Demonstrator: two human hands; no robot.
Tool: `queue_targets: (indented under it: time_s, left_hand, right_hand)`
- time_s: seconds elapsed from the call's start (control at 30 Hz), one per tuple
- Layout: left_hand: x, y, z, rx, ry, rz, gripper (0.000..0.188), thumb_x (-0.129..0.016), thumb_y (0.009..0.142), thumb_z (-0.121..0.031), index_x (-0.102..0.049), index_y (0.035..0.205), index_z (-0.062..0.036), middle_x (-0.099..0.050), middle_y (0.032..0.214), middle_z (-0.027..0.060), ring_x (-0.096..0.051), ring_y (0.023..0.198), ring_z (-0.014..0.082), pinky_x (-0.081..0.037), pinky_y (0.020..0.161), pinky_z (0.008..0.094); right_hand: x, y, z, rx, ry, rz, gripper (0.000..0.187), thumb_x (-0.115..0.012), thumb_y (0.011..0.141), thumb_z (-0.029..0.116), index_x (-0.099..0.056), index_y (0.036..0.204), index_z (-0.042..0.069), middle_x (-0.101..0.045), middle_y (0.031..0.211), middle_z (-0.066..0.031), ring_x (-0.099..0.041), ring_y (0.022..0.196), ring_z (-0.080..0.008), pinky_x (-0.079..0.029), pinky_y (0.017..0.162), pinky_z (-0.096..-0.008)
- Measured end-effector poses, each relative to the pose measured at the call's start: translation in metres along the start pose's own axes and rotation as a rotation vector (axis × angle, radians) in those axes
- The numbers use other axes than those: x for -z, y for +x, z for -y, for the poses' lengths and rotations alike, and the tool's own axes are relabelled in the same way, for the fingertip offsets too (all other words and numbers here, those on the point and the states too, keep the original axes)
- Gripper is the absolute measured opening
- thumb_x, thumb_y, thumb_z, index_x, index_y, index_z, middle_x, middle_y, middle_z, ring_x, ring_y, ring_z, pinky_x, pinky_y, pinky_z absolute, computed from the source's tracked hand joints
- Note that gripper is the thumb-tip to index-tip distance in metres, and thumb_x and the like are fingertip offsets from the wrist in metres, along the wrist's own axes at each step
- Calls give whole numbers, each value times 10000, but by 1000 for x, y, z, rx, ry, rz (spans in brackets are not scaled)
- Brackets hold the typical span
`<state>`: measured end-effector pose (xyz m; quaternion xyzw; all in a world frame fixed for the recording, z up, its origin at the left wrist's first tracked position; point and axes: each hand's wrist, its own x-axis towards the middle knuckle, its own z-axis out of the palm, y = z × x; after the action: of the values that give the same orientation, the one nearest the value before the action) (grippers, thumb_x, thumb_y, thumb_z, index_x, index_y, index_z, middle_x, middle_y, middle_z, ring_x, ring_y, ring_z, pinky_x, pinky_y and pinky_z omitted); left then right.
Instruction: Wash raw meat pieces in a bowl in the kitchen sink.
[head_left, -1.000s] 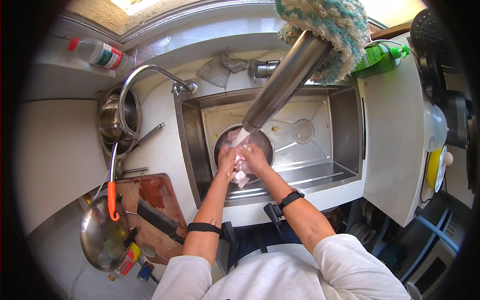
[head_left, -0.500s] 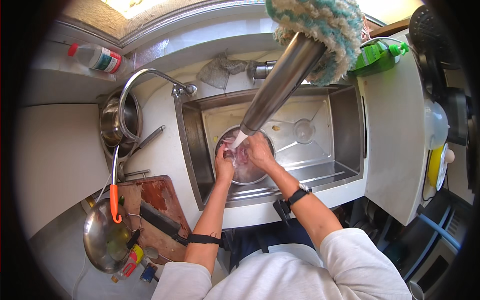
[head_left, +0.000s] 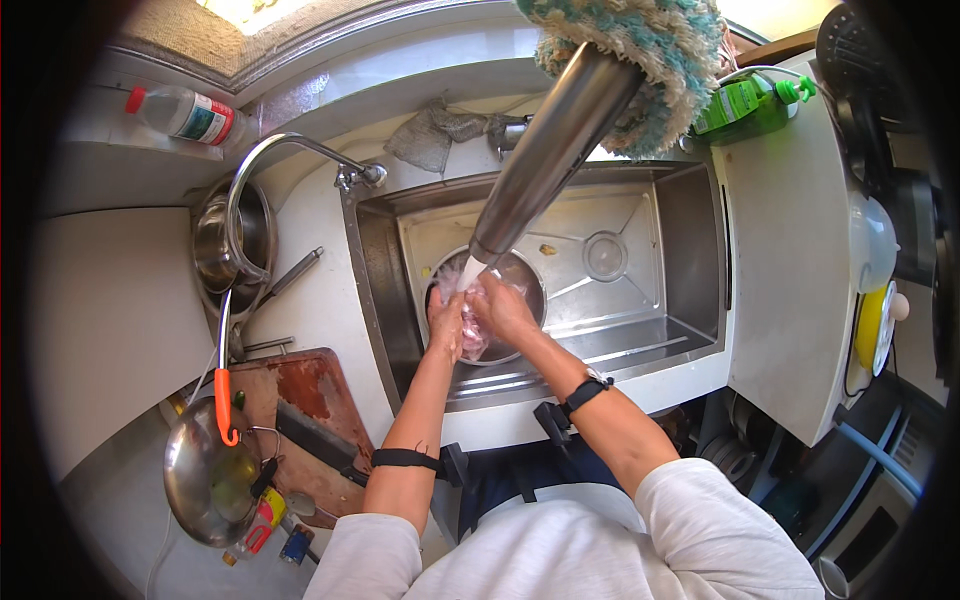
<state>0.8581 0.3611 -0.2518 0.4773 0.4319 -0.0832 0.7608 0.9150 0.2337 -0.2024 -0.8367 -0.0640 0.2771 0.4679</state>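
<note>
Pinkish raw meat (head_left: 473, 338) is held between my two hands over a round metal bowl (head_left: 524, 276) at the left of the steel sink (head_left: 690, 235). My left hand (head_left: 445, 322) grips it from the left, fingers partly hidden by splashing water. My right hand (head_left: 508, 312) closes on it from the right, its fingertips hidden behind the meat and spray. A stream of water (head_left: 468, 275) pours onto the meat from the thick steel faucet spout (head_left: 545, 155) just above.
A cleaver (head_left: 315, 437) lies on a wooden cutting board (head_left: 335, 385) left of the sink. Pots (head_left: 262, 225), a metal lid (head_left: 195, 470) and a thin curved tap (head_left: 290, 140) stand nearby. A green soap bottle (head_left: 750, 108) sits at the back right. A cloth (head_left: 420, 140) lies behind the sink.
My hands have drawn closer together and gathered the meat between them under the stream. More of the bowl's right side shows. The view has shifted slightly.
</note>
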Motion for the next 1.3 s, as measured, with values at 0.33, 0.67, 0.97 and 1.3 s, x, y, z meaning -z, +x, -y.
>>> queue_targets:
  time_s: [0.33,0.67,0.97,1.3]
  left_hand:
    - [3,-40,-25,-238,488,-9,422,-523,982,-148,-452,1389,-65,-556,1301,118,-563,1136,213,-453,937,311]
    - [-22,-25,23,486,-205,4,635,-348,966,-657,-439,1388,-192,-545,1270,39,-500,1149,220,-418,923,575]
    - [-35,-31,20,37,319,-198,379,-598,960,-287,-464,1272,-117,-591,851,77,-470,436,129,-329,312,246]
    - [-16,-39,-38,-527,1117,-178,394,-567,902,-10,-501,1285,-76,-696,904,182,-656,554,292,-539,496,407]
  right_hand:
    - [37,-8,-39,378,-205,-19,457,-505,873,69,-515,1329,48,-617,1149,-234,-574,1082,-408,-464,937,-447]
    - [-33,-7,-89,-488,557,-297,521,-610,892,137,-440,1371,21,-527,1292,-217,-512,1220,-347,-400,1036,-436]
    - [-31,-26,-38,-381,40,-318,410,-649,871,253,-561,1190,10,-678,959,-263,-676,797,-410,-534,730,-470]
    - [12,-14,-17,4,-167,-38,352,-572,862,118,-555,1189,-12,-628,1047,-274,-594,971,-463,-482,818,-498]
